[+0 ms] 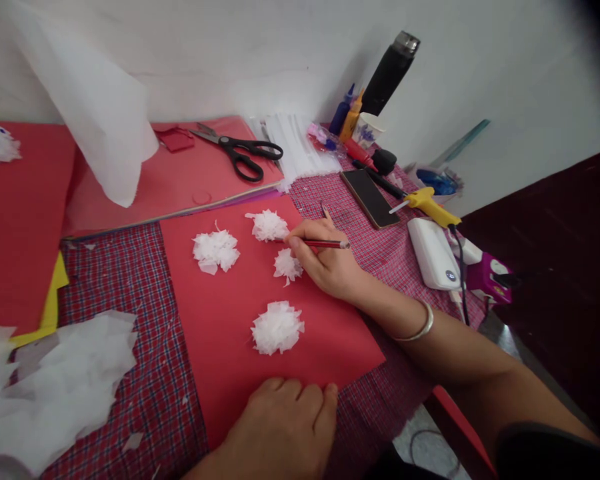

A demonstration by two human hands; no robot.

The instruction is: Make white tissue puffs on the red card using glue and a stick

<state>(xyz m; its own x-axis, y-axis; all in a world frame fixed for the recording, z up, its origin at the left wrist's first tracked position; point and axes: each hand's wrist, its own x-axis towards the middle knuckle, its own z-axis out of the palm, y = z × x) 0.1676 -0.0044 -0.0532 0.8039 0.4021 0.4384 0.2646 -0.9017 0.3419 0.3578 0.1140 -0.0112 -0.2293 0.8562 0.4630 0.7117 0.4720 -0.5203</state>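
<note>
My right hand (325,257) holds a red-and-black pencil (333,244) between thumb and fingers. The pencil's tip end is beside a white tissue-paper pompom (269,226), above a smaller pompom (287,265). These sit on a red sheet of paper (235,293), along with another pompom (216,251) to the left and a fuller one (279,327) nearer me. Resting on the sheet's near edge, my left hand (290,423) is closed, fingers curled under and partly hidden; nothing shows in it.
Black-handled scissors (245,153) lie on a red folder (180,180) behind. Cut white tissue (75,380) is piled left. On the right are a phone (370,198), a yellow glue gun (433,207), a white device (433,253) with cables, and paint bottles (350,120) by the wall.
</note>
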